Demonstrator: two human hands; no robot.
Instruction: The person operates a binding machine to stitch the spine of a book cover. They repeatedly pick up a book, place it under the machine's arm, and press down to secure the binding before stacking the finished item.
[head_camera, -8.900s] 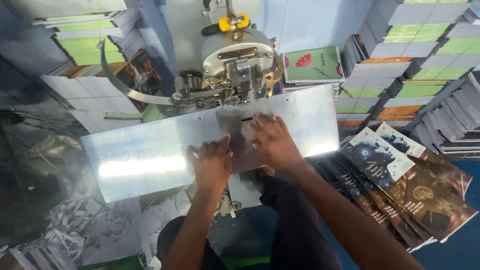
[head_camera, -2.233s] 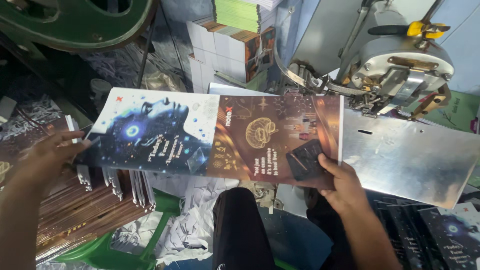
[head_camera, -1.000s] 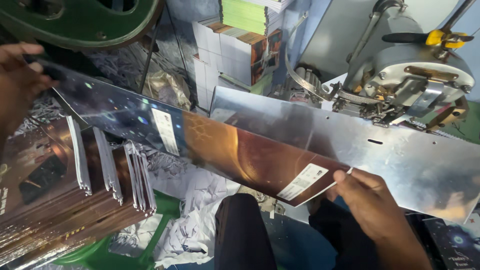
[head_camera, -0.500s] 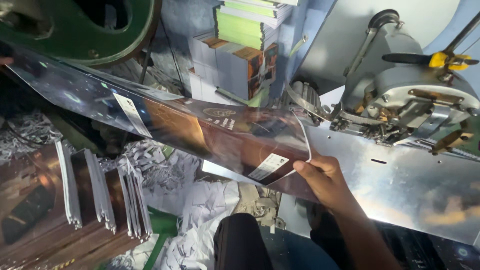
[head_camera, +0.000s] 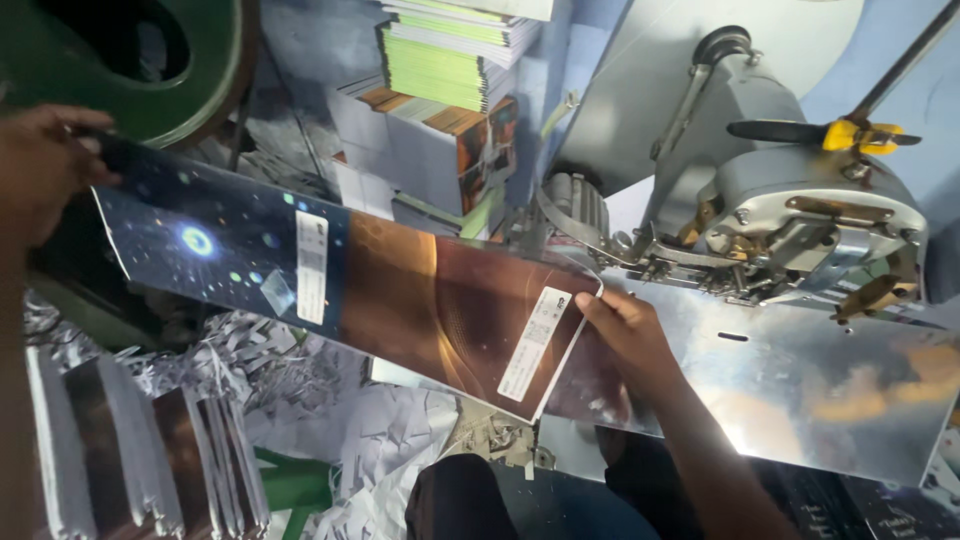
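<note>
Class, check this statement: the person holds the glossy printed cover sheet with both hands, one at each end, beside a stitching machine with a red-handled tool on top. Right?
Not quite: in the head view the tool has a yellow handle. The rest stands: left hand and right hand hold the cover sheet.

stacked booklets (head_camera: 440, 110) at twelve o'clock, a grey stitching machine (head_camera: 800, 220) at two, paper shreds (head_camera: 300, 400) at seven, a green wheel (head_camera: 150, 60) at ten.

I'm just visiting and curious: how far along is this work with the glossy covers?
Done, it seems: booklets stand stacked behind the machine. In hand: the left hand and right hand hold one open glossy cover flat, not yet on the metal table of the stitching machine. Left: a pile of more covers waits lower left.
</note>
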